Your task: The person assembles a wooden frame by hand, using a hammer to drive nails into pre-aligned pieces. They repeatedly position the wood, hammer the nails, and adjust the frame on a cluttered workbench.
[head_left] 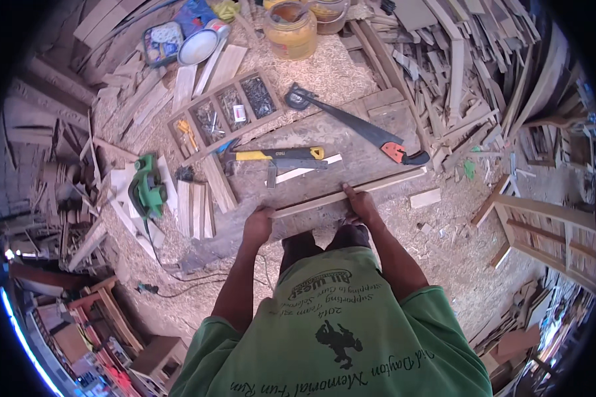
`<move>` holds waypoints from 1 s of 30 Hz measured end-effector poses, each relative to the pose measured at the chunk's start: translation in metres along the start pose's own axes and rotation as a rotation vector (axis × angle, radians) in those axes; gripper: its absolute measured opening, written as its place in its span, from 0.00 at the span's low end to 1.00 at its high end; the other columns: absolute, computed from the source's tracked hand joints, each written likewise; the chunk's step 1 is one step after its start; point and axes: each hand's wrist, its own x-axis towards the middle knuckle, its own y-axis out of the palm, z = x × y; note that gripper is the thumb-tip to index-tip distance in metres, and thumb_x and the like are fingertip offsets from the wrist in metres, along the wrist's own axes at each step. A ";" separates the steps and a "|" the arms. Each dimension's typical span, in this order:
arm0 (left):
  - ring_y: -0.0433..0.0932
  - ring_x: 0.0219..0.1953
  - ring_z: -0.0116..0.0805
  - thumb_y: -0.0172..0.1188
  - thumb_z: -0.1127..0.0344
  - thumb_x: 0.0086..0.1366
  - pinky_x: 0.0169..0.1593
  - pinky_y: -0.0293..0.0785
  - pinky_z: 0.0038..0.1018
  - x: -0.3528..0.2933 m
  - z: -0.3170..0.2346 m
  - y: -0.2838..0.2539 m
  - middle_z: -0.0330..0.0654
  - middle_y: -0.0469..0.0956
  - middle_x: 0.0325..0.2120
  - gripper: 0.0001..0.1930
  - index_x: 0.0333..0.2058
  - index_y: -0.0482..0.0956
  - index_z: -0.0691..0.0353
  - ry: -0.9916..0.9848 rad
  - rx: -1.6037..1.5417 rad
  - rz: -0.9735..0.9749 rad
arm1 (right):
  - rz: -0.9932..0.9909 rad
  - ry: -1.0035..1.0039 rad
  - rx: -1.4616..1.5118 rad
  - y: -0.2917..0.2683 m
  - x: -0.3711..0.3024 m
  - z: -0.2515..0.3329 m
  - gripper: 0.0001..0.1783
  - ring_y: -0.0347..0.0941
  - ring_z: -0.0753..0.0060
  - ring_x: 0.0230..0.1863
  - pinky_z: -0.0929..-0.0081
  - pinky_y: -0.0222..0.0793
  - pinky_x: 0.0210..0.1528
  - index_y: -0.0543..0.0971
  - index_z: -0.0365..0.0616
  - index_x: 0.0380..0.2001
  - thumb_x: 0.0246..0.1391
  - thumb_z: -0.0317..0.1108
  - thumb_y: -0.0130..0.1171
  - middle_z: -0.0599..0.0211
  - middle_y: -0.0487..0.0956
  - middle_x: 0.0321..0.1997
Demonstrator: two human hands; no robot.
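A long, thin wooden strip (pixel 384 181) lies across the near edge of the worn wooden bench (pixel 271 135), sloping up to the right. My left hand (pixel 258 223) is closed round its left end. Near the middle of the strip, my right hand (pixel 359 204) grips it with the thumb on top. Just beyond the strip rest a try square (pixel 298 164), a short pale wood piece (pixel 311 169) and a yellow-and-black hammer (pixel 278 153). Farther back, a handsaw (pixel 357 126) with an orange-and-black handle lies diagonally.
A compartmented wooden tray (pixel 198 156) holds nails and small hardware. The green electric planer (pixel 147 186) sits at left, its cord trailing to the floor. A small offcut (pixel 424 198) lies at right. Behind stand yellowish tubs (pixel 290 36). A wooden frame (pixel 543 212) leans at far right.
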 end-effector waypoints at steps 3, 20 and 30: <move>0.84 0.54 0.63 0.59 0.72 0.65 0.60 0.80 0.51 0.004 -0.003 -0.015 0.59 0.85 0.49 0.16 0.50 0.88 0.59 0.011 -0.020 0.032 | -0.097 -0.279 -0.541 -0.006 0.003 -0.012 0.38 0.87 0.43 0.33 0.48 0.83 0.39 0.85 0.38 0.45 0.65 0.70 0.64 0.48 0.86 0.30; 0.84 0.51 0.58 0.69 0.55 0.71 0.57 0.81 0.51 0.015 0.023 -0.056 0.56 0.84 0.54 0.24 0.60 0.82 0.59 -0.399 -0.197 -0.537 | -0.023 -1.002 -0.850 -0.019 -0.081 0.039 0.30 0.84 0.37 0.44 0.47 0.80 0.46 0.77 0.61 0.73 0.68 0.36 0.64 0.50 0.86 0.44; 0.88 0.50 0.51 0.77 0.48 0.62 0.53 0.85 0.48 0.051 0.080 -0.081 0.52 0.87 0.48 0.35 0.61 0.80 0.65 -0.703 -0.343 -0.377 | -0.192 -0.841 -0.687 -0.031 -0.120 0.051 0.29 0.86 0.38 0.42 0.47 0.80 0.44 0.74 0.57 0.74 0.73 0.36 0.63 0.46 0.88 0.43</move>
